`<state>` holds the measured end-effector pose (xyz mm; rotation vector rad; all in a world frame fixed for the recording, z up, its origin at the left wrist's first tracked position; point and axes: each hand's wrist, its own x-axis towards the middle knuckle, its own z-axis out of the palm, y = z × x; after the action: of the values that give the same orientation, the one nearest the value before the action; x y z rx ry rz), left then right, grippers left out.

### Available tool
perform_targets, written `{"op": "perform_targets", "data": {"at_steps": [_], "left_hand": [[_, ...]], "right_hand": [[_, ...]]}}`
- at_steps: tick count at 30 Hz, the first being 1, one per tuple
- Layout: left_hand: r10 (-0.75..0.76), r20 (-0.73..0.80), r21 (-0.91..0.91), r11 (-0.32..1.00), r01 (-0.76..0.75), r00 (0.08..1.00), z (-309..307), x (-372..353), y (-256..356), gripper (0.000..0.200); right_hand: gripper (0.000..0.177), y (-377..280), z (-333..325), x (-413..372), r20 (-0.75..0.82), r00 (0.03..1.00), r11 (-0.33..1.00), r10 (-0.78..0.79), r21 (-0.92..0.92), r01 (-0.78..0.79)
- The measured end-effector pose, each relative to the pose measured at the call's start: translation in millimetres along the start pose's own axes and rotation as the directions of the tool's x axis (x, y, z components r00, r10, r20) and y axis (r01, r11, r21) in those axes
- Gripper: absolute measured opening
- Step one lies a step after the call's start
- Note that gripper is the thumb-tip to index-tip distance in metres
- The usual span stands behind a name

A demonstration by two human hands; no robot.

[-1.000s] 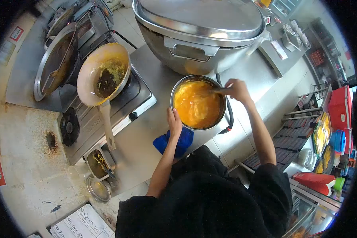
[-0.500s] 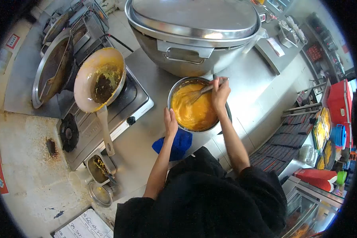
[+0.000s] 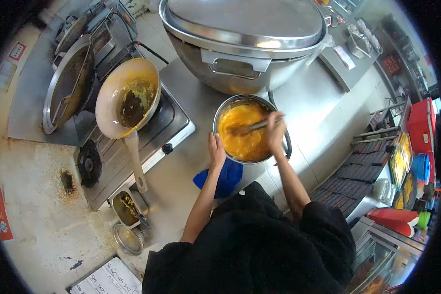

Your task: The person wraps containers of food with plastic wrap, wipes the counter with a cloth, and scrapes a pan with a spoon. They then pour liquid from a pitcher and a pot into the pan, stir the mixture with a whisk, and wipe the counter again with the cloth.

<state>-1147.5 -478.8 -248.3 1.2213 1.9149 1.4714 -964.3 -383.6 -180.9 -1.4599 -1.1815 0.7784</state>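
A round metal bowl [image 3: 218, 113] of thick yellow-orange mixture [image 3: 242, 144] stands on the steel counter in front of me. My left hand [image 3: 217, 149] grips its left side near the rim. My right hand [image 3: 276, 131], a little blurred, is closed round the handle of a whisk [image 3: 257, 126]. The whisk slants down to the left, and its wires are sunk in the mixture and smeared by motion. A dark curved band, perhaps a handle, shows along the bowl's right side. Just below the bowl lies a crumpled blue cloth [image 3: 225, 179].
A big lidded steel vessel [image 3: 240, 54] stands right behind the bowl. To the left, a yellow-smeared pan [image 3: 108, 105] rests on a gas stove [image 3: 115, 164]. A small metal container [image 3: 125, 208] with sauce sits near the stove's front corner. A red cooler [image 3: 420, 130] is far right.
The whisk has swung lower and flatter in the mixture, and my right hand has shifted slightly right and down. My left hand stays on the bowl. The whole view has moved slightly.
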Motion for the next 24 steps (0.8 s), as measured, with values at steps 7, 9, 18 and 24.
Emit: {"op": "perform_targets", "data": {"at_steps": [7,9,18,24], "left_hand": [[-0.093,0.087,-0.034,0.995,0.096,0.992,-0.7,5.1,2.9,0.028],[-0.088,0.147,-0.142,0.984,0.109,0.985,-2.8,4.7,4.5,0.034],[-0.415,0.231,-0.525,0.709,0.472,0.88,8.9,-6.2,-24.7,0.05],[-0.472,0.34,-0.612,0.545,0.573,0.813,20.5,-12.8,-69.1,0.044]], "right_hand": [[0.018,-2.8,1.7,-25.7,-0.065,0.994,0.951,-0.086,-0.302,0.063],[0.02,-16.4,-12.9,-13.1,-0.126,0.979,0.975,-0.161,-0.174,0.138],[0.024,24.5,-13.6,21.8,0.01,0.994,0.975,0.108,0.195,-0.108],[0.026,31.2,-10.9,8.6,0.266,0.913,0.895,0.31,0.243,-0.375]]}}
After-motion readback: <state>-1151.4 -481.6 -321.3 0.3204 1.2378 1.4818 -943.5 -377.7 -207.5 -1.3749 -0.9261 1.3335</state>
